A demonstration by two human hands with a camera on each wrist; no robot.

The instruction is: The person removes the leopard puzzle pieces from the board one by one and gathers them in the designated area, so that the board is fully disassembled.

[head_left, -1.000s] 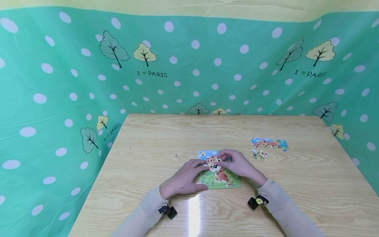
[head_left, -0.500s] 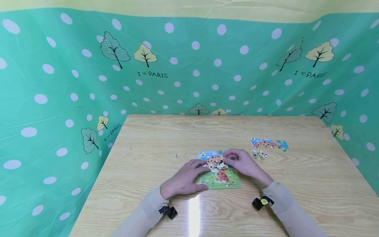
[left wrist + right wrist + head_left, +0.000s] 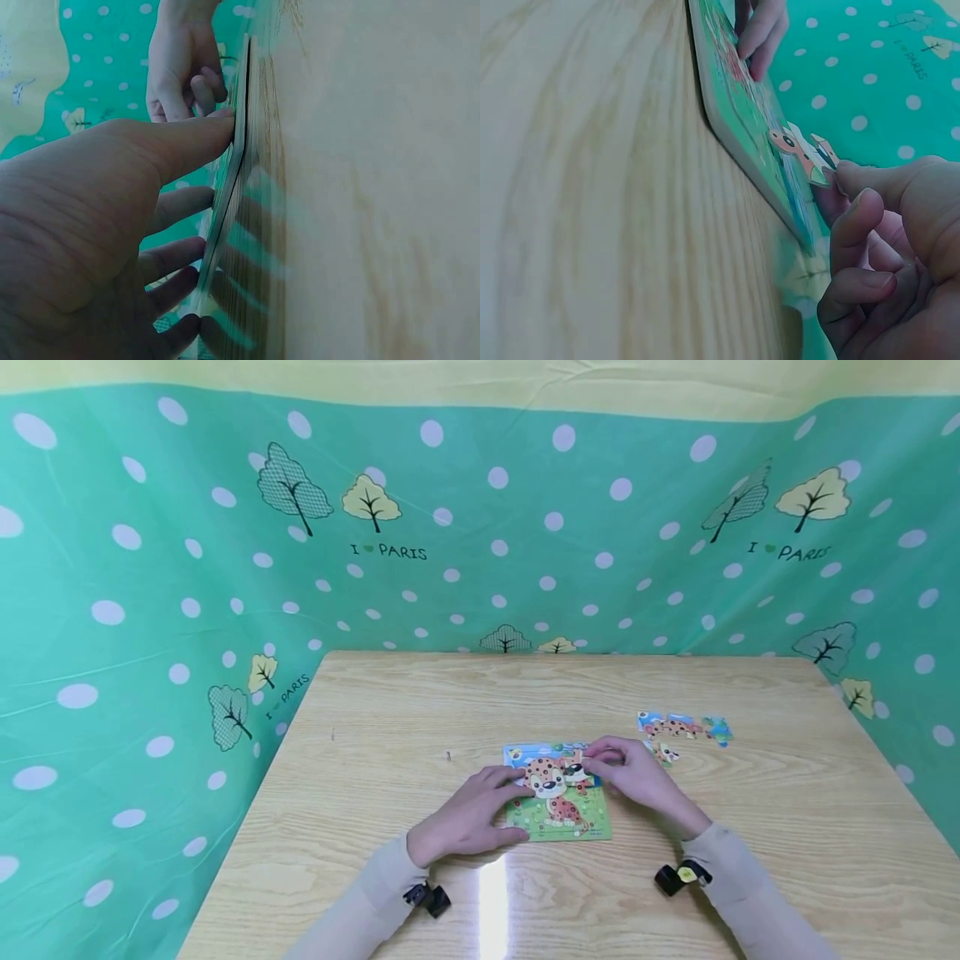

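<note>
Fingers of the left hand lie spread, steadying the puzzle board, while the right hand pinches a puzzle piece that wants squaring before pressing.

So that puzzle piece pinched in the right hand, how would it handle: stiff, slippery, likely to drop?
Probably stiff: the puzzle piece stays flat though the right hand pinches only one edge. Likely very light, since fingertips alone carry it. Small and thin, it could slip from the pinch. The puzzle board, held down by the left hand, looks rigid too.
</note>
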